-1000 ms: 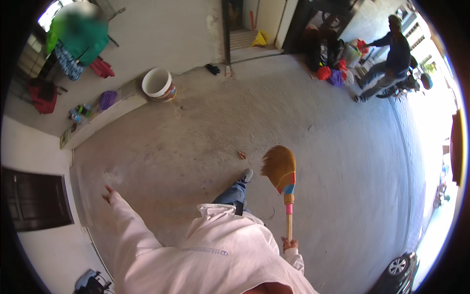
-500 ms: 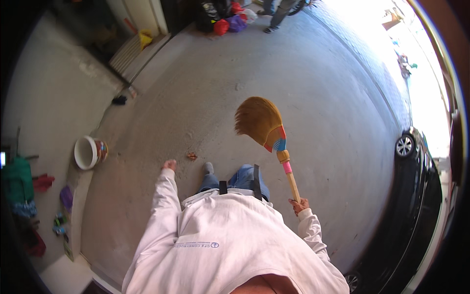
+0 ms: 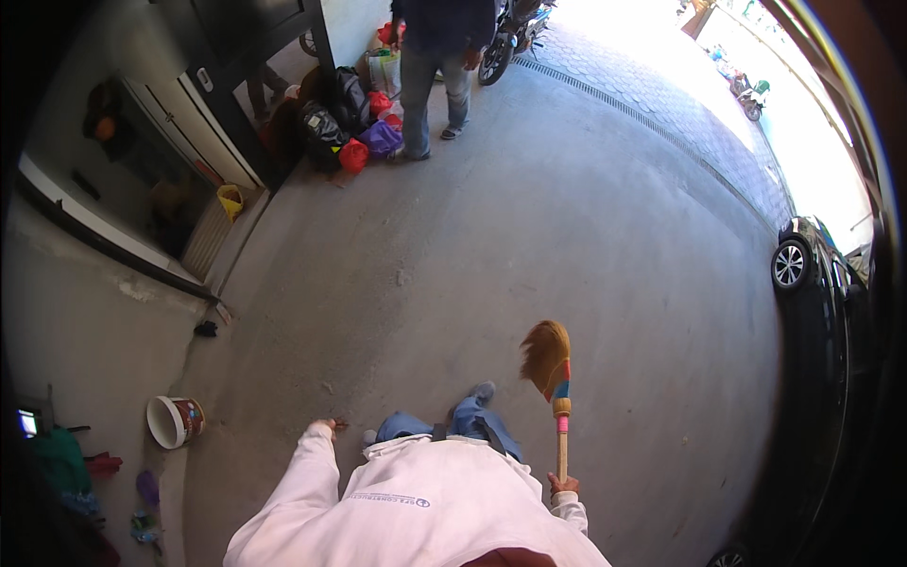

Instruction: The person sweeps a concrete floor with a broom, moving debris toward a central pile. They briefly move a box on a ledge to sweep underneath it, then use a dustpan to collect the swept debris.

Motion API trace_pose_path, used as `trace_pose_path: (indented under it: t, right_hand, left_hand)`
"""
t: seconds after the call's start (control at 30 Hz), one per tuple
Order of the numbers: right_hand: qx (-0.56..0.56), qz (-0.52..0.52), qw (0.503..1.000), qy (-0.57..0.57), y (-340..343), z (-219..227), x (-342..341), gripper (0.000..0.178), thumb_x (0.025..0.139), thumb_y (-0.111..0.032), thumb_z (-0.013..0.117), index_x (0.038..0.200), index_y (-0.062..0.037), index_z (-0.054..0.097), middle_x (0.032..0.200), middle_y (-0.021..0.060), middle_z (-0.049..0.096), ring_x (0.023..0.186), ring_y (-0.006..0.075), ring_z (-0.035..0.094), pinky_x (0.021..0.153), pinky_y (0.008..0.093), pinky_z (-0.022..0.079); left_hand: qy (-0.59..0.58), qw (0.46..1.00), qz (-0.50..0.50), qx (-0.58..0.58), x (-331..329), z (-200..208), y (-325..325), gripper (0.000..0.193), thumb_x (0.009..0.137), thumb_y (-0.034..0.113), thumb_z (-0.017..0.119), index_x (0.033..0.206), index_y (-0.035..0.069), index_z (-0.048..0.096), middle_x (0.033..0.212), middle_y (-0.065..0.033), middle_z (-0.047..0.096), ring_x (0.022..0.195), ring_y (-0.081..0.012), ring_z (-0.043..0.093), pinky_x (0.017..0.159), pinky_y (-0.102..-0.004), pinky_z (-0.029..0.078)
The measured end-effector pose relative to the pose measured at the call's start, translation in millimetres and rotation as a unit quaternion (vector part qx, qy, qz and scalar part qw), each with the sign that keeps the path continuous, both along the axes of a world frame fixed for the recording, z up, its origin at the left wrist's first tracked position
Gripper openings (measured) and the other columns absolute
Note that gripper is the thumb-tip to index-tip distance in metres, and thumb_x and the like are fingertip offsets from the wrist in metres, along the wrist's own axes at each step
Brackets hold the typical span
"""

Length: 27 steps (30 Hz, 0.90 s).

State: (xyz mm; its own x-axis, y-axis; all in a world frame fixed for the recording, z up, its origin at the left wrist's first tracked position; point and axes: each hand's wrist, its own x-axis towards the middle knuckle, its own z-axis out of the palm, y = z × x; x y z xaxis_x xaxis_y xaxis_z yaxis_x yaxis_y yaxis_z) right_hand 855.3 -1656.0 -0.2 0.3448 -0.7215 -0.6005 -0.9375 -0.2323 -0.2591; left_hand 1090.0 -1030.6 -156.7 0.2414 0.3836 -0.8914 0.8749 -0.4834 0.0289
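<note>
A soft broom [image 3: 546, 357] with brown bristles, a red and blue band and a pale wooden handle points away from me on my right. Its handle is held by my right hand [image 3: 564, 485], closed round it beside my hip. Out to my left side hangs my left hand [image 3: 327, 426], blurred and small, with its fingers hard to make out. A small brown scrap on the floor shows next to its fingertips; I cannot tell whether they touch. My shoes [image 3: 484, 391] are on the grey concrete floor [image 3: 472, 265].
A white bucket [image 3: 168, 422] lies tipped by the left wall. Another person [image 3: 436, 71] stands ahead, near bags [image 3: 326, 132] and a motorcycle [image 3: 501, 52]. A dark car [image 3: 803, 378] lines the right side. A doorway [image 3: 175, 180] opens at the left.
The view has tilted up, showing more of the person, bags and door. The broom head now appears lower and narrower, nearer my body. My feet have changed places in a step.
</note>
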Motion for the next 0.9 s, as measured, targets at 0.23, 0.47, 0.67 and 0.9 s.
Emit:
trace_pose_path:
  t: [0.23,0.47,0.67,0.9]
  right_hand:
    - [0.006,0.025,0.999,0.042,-157,-10,135,0.045,0.065,-0.048,0.074,0.074,-0.004,0.068,0.066,0.0116,0.064,0.061,0.0266,0.062,0.062,0.0392,0.048]
    - [0.01,0.032,0.995,0.089,-236,-23,331,0.051,0.061,-0.053,0.076,0.082,-0.0071,0.07,0.073,0.0085,0.067,0.068,0.0242,0.065,0.068,0.0366,0.05]
    - [-0.015,0.0,0.995,0.103,-264,-22,434,0.051,0.061,-0.051,0.078,0.074,-0.0034,0.067,0.062,0.0052,0.063,0.055,0.0168,0.059,0.055,0.0346,0.048]
    - [0.041,-0.158,0.985,0.053,-298,-19,549,0.047,0.06,-0.045,0.08,0.083,-0.0057,0.07,0.077,0.0098,0.068,0.068,0.0219,0.066,0.066,0.0339,0.052]
  left_hand:
    - [-0.022,0.972,0.225,-0.069,-48,50,-170,0.029,0.08,0.03,0.065,0.1,0.009,0.064,0.093,-0.0117,0.066,0.079,-0.0236,0.065,0.066,-0.0407,0.052]
    - [-0.027,0.983,0.136,-0.121,144,24,-264,0.027,0.08,0.028,0.066,0.099,0.009,0.064,0.088,-0.0107,0.066,0.075,-0.0223,0.064,0.065,-0.039,0.053]
    - [-0.088,0.98,0.062,-0.167,376,14,-309,0.026,0.079,0.027,0.066,0.097,0.009,0.063,0.083,-0.0098,0.065,0.072,-0.0211,0.064,0.065,-0.0375,0.053]
    - [-0.416,0.859,0.06,-0.291,708,42,-409,0.018,0.083,0.019,0.064,0.095,0.007,0.06,0.077,-0.0079,0.063,0.057,-0.0173,0.06,0.055,-0.033,0.053]
